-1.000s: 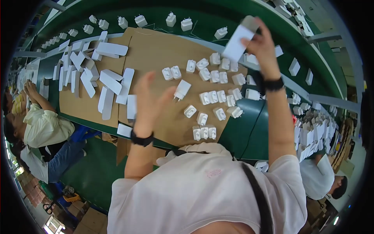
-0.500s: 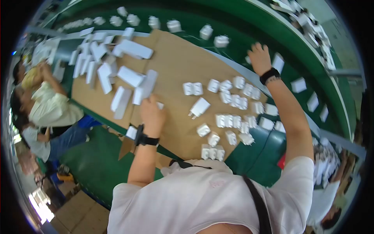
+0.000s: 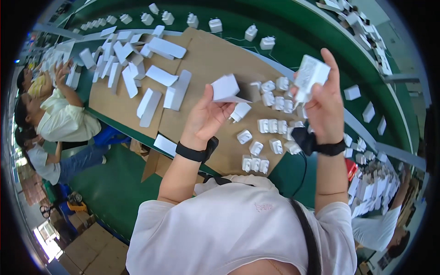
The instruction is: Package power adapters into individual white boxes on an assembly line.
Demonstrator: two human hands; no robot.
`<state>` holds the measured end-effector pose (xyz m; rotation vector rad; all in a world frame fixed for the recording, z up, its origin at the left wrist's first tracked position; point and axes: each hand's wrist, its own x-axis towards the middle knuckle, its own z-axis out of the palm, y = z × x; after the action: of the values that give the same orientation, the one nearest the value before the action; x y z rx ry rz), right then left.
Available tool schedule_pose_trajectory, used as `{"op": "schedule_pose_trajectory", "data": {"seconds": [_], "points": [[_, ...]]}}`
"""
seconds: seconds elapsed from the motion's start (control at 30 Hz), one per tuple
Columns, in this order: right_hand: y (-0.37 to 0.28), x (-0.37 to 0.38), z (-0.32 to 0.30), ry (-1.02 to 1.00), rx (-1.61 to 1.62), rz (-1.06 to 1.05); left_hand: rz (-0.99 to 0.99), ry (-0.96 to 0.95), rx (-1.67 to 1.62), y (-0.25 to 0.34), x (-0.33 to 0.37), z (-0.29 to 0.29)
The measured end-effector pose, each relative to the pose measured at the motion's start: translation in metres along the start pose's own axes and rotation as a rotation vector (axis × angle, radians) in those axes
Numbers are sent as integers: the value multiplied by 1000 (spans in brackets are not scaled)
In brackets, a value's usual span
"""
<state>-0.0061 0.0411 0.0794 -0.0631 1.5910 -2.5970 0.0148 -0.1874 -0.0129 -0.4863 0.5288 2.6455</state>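
Observation:
My left hand [image 3: 199, 121] is closed on a small white carton [image 3: 225, 89], held over the cardboard sheet with its flap side toward the right. In my right hand [image 3: 326, 112] is a white plug charger [image 3: 312, 76], lifted near the far right edge of the cardboard, its prongs pointing down. A single charger [image 3: 240, 111] lies partly hidden behind my left hand. Just right of it, rows of white chargers [image 3: 268, 125] stand on the cardboard, some covered by my right hand. Empty-looking white cartons [image 3: 176, 91] lie in a loose heap on the left.
Beyond the brown cardboard [image 3: 208, 55] runs a green conveyor belt [image 3: 293, 41] with a line of chargers [image 3: 215, 25] and a few white cartons [image 3: 368, 112]. Several co-workers [image 3: 64, 114] sit at the left. At the lower right, many white cartons [image 3: 373, 190] are crowded near another person [image 3: 376, 229].
My left hand has come up from the carton heap toward the middle, with a carton in it. My right hand has drawn back from the belt, now holding a charger.

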Motion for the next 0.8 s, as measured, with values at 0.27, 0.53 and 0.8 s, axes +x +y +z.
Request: {"op": "schedule_pose_trajectory", "data": {"seconds": [0.27,0.53,0.8], "points": [[13,-42,11,126,-116,-315,-106,-2,209,-43,-8,14],[34,-46,-1,51,-515,-563,-9,4,389,-43,-22,25],[30,-35,-12,59,-749,-620,-133,-4,281,-46,-21,12]]}}
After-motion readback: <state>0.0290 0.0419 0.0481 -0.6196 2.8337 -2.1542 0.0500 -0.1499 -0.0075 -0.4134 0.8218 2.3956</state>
